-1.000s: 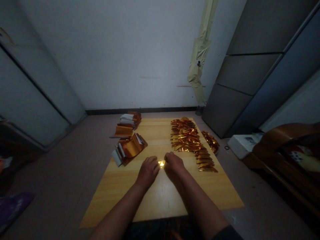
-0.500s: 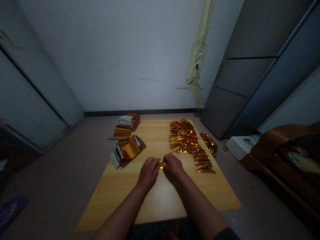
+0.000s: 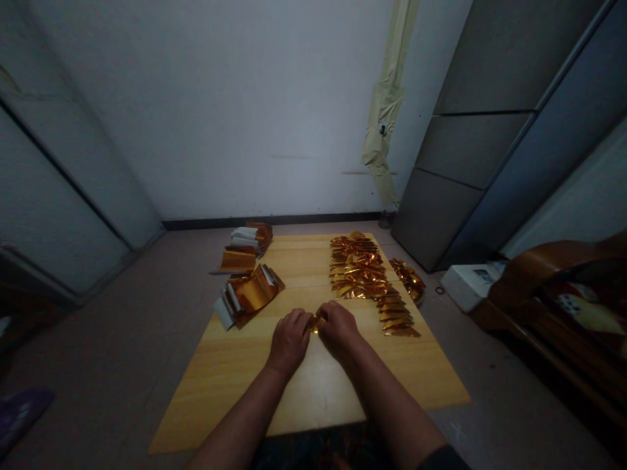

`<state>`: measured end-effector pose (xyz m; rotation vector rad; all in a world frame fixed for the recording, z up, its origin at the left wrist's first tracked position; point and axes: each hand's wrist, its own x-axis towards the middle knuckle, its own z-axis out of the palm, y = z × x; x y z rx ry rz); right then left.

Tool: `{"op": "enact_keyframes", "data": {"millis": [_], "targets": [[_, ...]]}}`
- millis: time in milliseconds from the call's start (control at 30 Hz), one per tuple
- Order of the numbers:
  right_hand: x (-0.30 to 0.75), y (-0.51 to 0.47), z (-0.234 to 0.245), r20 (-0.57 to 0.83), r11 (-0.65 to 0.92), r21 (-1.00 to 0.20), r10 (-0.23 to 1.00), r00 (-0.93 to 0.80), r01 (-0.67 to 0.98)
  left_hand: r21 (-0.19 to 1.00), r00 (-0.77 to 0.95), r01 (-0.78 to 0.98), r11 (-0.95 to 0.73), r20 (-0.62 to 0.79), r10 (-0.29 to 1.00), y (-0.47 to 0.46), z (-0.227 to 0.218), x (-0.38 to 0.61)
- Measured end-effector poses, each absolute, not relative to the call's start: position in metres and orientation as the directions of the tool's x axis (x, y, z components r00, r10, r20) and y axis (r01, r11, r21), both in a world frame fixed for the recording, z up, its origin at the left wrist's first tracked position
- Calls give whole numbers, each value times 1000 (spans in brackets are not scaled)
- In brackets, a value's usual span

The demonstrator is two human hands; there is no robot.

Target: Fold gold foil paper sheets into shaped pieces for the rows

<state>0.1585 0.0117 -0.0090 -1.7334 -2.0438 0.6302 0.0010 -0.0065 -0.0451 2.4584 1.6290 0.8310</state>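
Observation:
Between my two hands is a small piece of gold foil paper, low over the middle of the wooden table. My left hand pinches its left end, fingers curled. At the right end, my right hand closes on it with bent fingers. Most of the foil piece is hidden by the fingers. Left of my hands lies a loose stack of gold foil sheets with white backs. To the right, folded gold foil pieces stand in tight rows, with a shorter row nearer to me.
More foil sheets lie at the table's far left edge. Past the right edge is a container of folded foil. A grey fridge, a white box and a wooden seat stand on the right.
The foil piece between my hands looks narrower and more bent than before. My hands stay in nearly the same place; the whole view has shifted slightly.

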Motion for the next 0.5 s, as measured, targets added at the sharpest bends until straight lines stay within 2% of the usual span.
{"op": "enact_keyframes", "data": {"millis": [233, 500], "targets": [[158, 11, 0, -63, 77, -603, 988, -144, 794, 302, 285, 849, -433, 428, 857, -6, -49, 1], [166, 20, -15, -92, 38, -712, 985, -147, 701, 324, 299, 834, -447, 415, 859, -8, -48, 1]]}}
